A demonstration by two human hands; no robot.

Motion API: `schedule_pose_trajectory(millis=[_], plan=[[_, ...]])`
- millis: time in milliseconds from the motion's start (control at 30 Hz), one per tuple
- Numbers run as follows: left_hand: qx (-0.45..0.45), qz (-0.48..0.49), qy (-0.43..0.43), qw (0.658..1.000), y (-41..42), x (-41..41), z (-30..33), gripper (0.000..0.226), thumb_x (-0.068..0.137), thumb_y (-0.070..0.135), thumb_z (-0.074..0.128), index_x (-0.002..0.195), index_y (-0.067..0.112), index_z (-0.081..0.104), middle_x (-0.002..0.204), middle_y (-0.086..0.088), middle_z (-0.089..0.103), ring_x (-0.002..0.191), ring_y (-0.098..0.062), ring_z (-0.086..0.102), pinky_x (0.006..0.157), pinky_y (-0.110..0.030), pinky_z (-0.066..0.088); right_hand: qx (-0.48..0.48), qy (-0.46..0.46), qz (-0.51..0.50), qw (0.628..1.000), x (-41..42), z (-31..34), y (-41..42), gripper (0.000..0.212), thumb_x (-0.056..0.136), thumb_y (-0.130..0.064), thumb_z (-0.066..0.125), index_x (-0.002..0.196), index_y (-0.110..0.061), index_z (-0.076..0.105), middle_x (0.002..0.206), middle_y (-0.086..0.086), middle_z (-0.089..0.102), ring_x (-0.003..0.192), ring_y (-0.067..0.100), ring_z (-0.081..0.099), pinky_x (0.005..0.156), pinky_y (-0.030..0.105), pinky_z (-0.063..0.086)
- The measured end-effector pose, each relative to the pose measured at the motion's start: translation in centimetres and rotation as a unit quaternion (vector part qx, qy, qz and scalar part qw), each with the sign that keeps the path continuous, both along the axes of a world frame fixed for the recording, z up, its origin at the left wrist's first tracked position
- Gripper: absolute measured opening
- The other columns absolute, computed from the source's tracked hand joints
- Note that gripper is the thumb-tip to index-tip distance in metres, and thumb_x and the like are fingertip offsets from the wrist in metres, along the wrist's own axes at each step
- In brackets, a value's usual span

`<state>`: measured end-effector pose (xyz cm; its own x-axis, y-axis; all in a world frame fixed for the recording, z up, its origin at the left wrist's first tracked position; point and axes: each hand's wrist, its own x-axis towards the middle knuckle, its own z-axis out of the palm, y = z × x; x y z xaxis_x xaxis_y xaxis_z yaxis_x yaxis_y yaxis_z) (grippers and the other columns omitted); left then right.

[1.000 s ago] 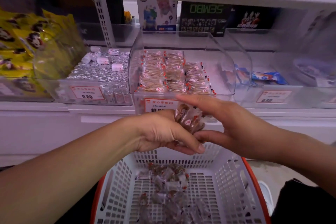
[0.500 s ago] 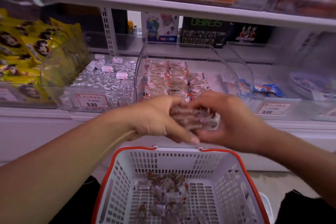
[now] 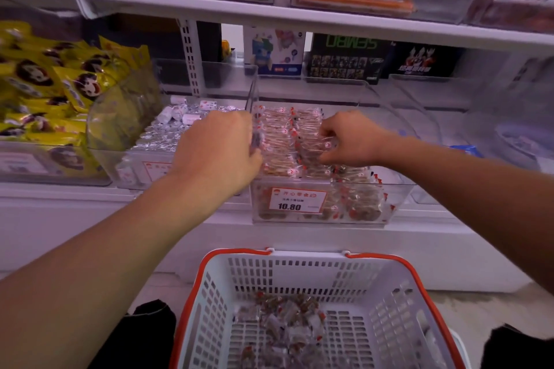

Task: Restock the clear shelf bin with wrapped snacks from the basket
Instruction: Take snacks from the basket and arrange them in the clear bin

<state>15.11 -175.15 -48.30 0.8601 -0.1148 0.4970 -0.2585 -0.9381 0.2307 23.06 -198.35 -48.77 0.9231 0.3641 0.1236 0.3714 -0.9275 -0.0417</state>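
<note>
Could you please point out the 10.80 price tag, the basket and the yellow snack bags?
10.80 price tag (image 3: 297, 200): head view, centre of label.
Basket (image 3: 302, 265): head view, bare far wall.
Yellow snack bags (image 3: 45, 81): head view, front of one bag.

A clear plastic shelf bin (image 3: 371, 213) with a red-and-white 10.80 price tag sits at twelve o'clock from a white perforated plastic basket with an orange rim (image 3: 207, 287). Small clear-wrapped brown snacks with red-and-white ends (image 3: 278, 156) lie in neat rows filling the bin; more of them (image 3: 287, 323) lie loosely heaped on the basket floor.
</note>
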Motion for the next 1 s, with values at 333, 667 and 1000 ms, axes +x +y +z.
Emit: schedule_pose_trajectory(millis=[333, 667, 1000], plan=[[0.051, 0.002, 0.08, 0.996, 0.7, 1.0, -0.3, 0.033, 0.094, 0.029, 0.055, 0.065, 0.017, 0.047, 0.069, -0.007, 0.05, 0.075, -0.035, 0.056, 0.062, -0.035, 0.037, 0.032, 0.002, 0.067, 0.997, 0.0, -1.1, -0.7, 0.056, 0.08, -0.028, 0.079, 0.133, -0.026, 0.06, 0.112, 0.002, 0.062, 0.096, 0.013, 0.051, 0.086, 0.026, 0.04], [0.03, -0.024, 0.087, 0.995, 1.6, 1.9, -0.8, 0.026, 0.093, 0.025, 0.054, 0.069, 0.015, 0.053, 0.071, -0.009, 0.059, 0.072, -0.032, 0.057, 0.061, -0.035, 0.04, -0.129, 0.101, 0.053, 0.985, 1.1, -2.8, 0.9, 0.075, 0.103, -0.039, 0.039, 0.156, -0.011, -0.006, 0.164, 0.016, -0.003, 0.152, 0.029, -0.002, 0.124, 0.046, 0.009], [0.001, -0.02, 0.072, 0.997, 1.5, 1.9, -1.2, 0.022, 0.091, 0.023, 0.055, 0.071, 0.015, 0.053, 0.071, -0.009, 0.06, 0.072, -0.032, 0.055, 0.06, -0.035, 0.038, -0.081, 0.179, -0.024, 0.98, 2.2, -2.9, 2.4, 0.071, 0.098, -0.062, 0.012, 0.155, -0.028, -0.014, 0.163, 0.003, -0.019, 0.15, 0.02, -0.017, 0.119, 0.05, -0.007]])
